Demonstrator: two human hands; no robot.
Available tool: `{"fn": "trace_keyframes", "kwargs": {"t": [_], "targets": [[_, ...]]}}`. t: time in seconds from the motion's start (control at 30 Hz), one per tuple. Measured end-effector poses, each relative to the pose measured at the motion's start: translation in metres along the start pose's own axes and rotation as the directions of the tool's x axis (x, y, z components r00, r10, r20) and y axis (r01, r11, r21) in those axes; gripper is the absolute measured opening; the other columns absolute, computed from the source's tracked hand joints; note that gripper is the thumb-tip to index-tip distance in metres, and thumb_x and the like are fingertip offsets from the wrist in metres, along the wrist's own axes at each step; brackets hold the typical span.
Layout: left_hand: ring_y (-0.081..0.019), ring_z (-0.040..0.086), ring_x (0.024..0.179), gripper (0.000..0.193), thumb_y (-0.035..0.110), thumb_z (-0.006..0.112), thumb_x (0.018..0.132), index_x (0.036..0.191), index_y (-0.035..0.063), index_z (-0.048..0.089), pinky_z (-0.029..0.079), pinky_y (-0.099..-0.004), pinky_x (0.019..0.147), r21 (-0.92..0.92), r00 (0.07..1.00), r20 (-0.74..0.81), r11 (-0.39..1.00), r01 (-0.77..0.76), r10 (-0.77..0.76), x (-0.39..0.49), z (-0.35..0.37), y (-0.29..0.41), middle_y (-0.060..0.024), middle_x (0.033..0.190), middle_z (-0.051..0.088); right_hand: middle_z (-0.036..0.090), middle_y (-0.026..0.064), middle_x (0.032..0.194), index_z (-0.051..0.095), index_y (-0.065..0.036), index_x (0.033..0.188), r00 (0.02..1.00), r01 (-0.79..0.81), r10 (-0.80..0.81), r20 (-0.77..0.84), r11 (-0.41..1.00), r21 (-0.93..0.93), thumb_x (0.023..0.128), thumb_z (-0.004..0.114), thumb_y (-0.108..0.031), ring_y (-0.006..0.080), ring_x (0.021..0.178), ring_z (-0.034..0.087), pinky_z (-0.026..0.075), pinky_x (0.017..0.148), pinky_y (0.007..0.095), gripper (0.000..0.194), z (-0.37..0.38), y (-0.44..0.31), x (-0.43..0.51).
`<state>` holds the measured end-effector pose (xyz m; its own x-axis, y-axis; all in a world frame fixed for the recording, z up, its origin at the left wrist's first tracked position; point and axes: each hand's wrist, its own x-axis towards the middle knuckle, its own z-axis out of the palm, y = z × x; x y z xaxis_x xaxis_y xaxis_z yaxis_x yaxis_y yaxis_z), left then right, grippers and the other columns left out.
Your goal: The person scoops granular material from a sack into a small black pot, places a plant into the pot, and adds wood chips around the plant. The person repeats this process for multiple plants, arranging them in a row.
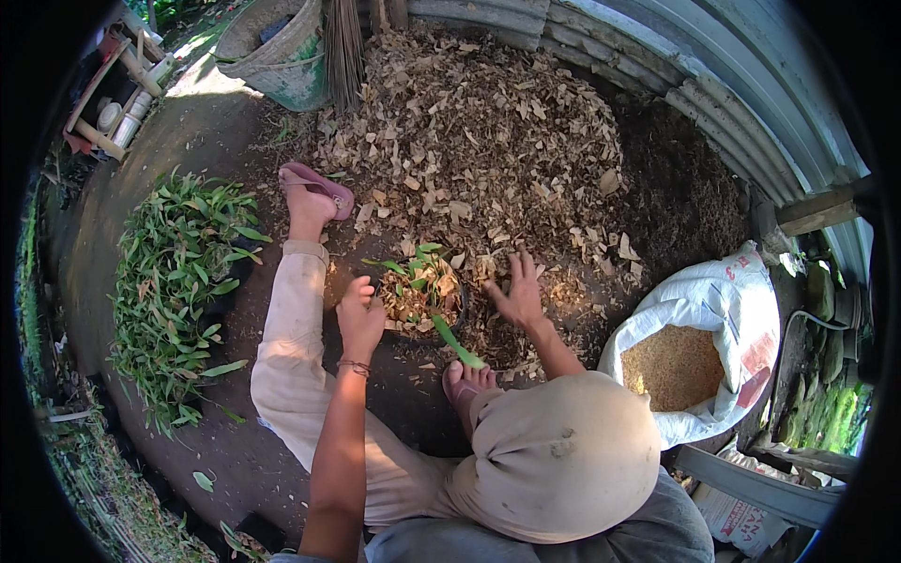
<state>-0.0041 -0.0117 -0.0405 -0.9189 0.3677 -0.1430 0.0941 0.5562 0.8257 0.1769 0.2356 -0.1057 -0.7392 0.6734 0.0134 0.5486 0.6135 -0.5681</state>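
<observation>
A dark round plant pot (462, 310) stands on the ground between my feet, filled with wood chips and holding a green-leaved plant (421, 276). One long leaf hangs over its rim towards my foot. My left hand (360, 317) is just left of the pot, its fingers curled; whether anything is inside them cannot be seen. To the right of the pot, my right hand (519, 290) reaches over the near edge of a heap of wood chips (486, 141), fingers spread and nothing held.
Many leafy plants (176, 281) stand close together at the left. A white woven sack (757, 302) of husk-like grains is at the right. A worn bucket (295, 70) and a stick broom (343, 56) stand at the top, near corrugated sheets (612, 53).
</observation>
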Motion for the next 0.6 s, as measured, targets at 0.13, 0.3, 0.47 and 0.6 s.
{"fn": "trace_keyframes", "kwargs": {"t": [0.13,0.3,0.47,0.6], "targets": [[-0.0293,0.062,0.095,0.026,0.001,0.064,0.079,0.104,0.0033,0.067,0.047,-0.0392,0.088,0.036,0.806,-0.062,0.809,-0.587,0.588,-0.008,0.014,0.040,-0.0099,0.097,0.065,0.035,0.0258,0.150,0.045,-0.005,0.140,0.986,0.056,-0.063,0.154,0.997,0.049,0.079,0.078,-0.027,0.0456,0.141,0.031,0.028,0.117,0.0500,0.072,0.000,-0.002,-0.032],[-0.0272,0.058,0.102,0.023,0.008,0.068,0.077,0.100,0.0075,0.069,0.039,-0.0399,0.089,0.142,0.790,0.218,0.782,-0.606,0.573,-0.008,0.037,0.066,-0.0074,0.099,0.063,0.044,0.0231,0.145,0.056,-0.005,0.127,0.977,0.191,-0.194,0.093,0.981,0.038,0.073,0.075,-0.006,0.0423,0.132,0.045,0.041,0.110,0.0450,0.057,0.016,-0.013,-0.062],[-0.0265,0.053,0.105,0.035,0.007,0.069,0.073,0.108,0.0095,0.070,0.036,-0.0410,0.090,0.233,0.728,0.369,0.701,-0.674,0.577,-0.004,0.045,0.065,-0.0094,0.106,0.057,0.062,0.0208,0.122,0.060,-0.008,0.120,0.997,-0.051,0.036,0.066,0.966,0.255,0.080,0.070,0.001,0.0343,0.112,0.063,0.051,0.095,0.0412,0.043,0.005,-0.015,-0.067],[-0.0258,0.049,0.109,0.034,0.010,0.069,0.073,0.107,0.0088,0.070,0.032,-0.0412,0.092,0.234,0.685,0.461,0.668,-0.707,0.564,0.006,0.040,0.066,-0.0087,0.106,0.052,0.064,0.0120,0.119,0.061,-0.007,0.118,0.827,-0.557,0.409,0.387,0.491,0.670,0.087,0.065,-0.006,0.0242,0.104,0.062,0.047,0.089,0.0367,0.032,-0.022,-0.023,-0.056]]}}
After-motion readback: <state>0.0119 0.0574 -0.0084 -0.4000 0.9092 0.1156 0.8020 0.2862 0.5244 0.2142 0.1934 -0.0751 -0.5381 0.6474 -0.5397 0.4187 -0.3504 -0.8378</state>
